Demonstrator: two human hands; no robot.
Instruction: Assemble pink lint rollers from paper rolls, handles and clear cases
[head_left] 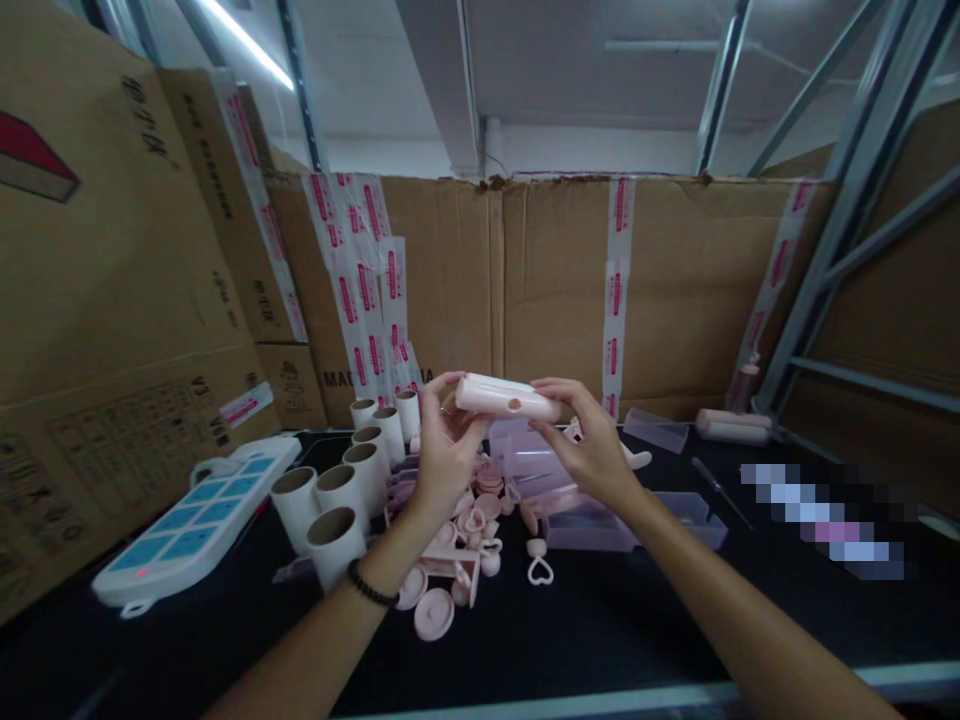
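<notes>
Between my two hands, above the middle of the table, is a pale pink, rounded plastic shell [504, 397] with a small hole in its side. My left hand [448, 440] grips its left end, fingers and thumb closed on it. On the opposite end, the thumb and fingers of my right hand [581, 432] pinch the shell. Below lies a heap of small pink plastic parts [469, 530], among them round discs and heart-shaped loops. One heart-shaped piece [538, 565] sits apart, to the right of the heap. Translucent purple trays [592, 530] stand behind and below my right hand.
Several white cardboard tubes [336, 545] stand upright left of the heap. A white power strip [199, 525] with blue panels lies farther left. On the right are a thin knife-like tool [721, 492] and a pink cylinder [733, 427]. Cardboard walls [555, 290] enclose the back.
</notes>
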